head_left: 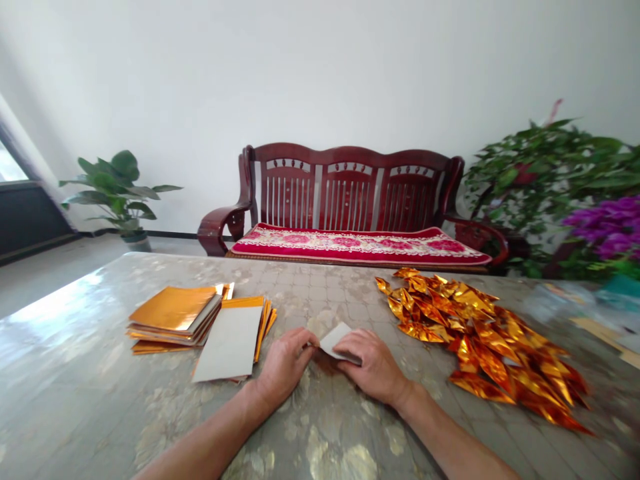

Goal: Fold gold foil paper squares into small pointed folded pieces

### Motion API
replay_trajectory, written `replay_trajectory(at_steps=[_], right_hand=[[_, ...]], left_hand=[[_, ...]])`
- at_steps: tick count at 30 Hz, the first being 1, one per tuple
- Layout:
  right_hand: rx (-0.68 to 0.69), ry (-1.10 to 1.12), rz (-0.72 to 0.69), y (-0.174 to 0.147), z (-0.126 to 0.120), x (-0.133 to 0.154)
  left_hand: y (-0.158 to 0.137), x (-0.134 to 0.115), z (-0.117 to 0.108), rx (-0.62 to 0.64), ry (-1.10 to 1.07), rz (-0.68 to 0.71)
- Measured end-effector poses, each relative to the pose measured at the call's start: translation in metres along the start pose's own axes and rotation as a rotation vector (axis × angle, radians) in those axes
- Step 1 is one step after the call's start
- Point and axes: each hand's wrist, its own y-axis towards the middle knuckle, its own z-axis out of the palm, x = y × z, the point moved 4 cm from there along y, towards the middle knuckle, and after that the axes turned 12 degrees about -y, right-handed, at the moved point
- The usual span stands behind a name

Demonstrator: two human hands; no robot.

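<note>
Between my two hands is a sheet of foil paper (334,338), its pale back facing up. My left hand (287,360) pinches the sheet's left corner between thumb and fingers. On the other side, my right hand (373,363) grips the right part, fingers over the top and thumb beneath. To the left lie a stack of gold foil sheets (173,308) and a second stack of sheets (230,343) with its pale side up. A heap of folded gold foil pieces (480,333), pointed at the ends, spreads to the right.
A patterned cover lies over the table (165,427). Clear plastic wrapping (560,303) sits at the right edge. Beyond the table stand a wooden bench (350,193) with a red cushion, a potted plant (117,190) and purple flowers (610,227).
</note>
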Motion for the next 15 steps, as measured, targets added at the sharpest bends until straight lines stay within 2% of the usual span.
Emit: replay_trajectory(at_steps=[3,6,8,12,15], right_hand=[[-0.066,-0.075,0.073,-0.001,-0.001,-0.019],[-0.091,-0.146,0.115,-0.004,-0.002,-0.034],[-0.099,-0.231,0.11,-0.005,-0.004,-0.035],[-0.043,-0.464,0.036,-0.006,-0.008,-0.014],[0.017,-0.502,-0.037,-0.005,-0.006,0.009]], left_hand=[[0.003,0.012,-0.005,-0.054,-0.054,-0.058],[0.005,0.02,-0.01,-0.094,0.05,-0.094],[0.005,0.016,-0.012,-0.12,0.139,-0.044],[-0.001,-0.009,-0.01,-0.117,0.272,0.164],[-0.003,-0.019,-0.001,-0.025,0.328,0.199]])
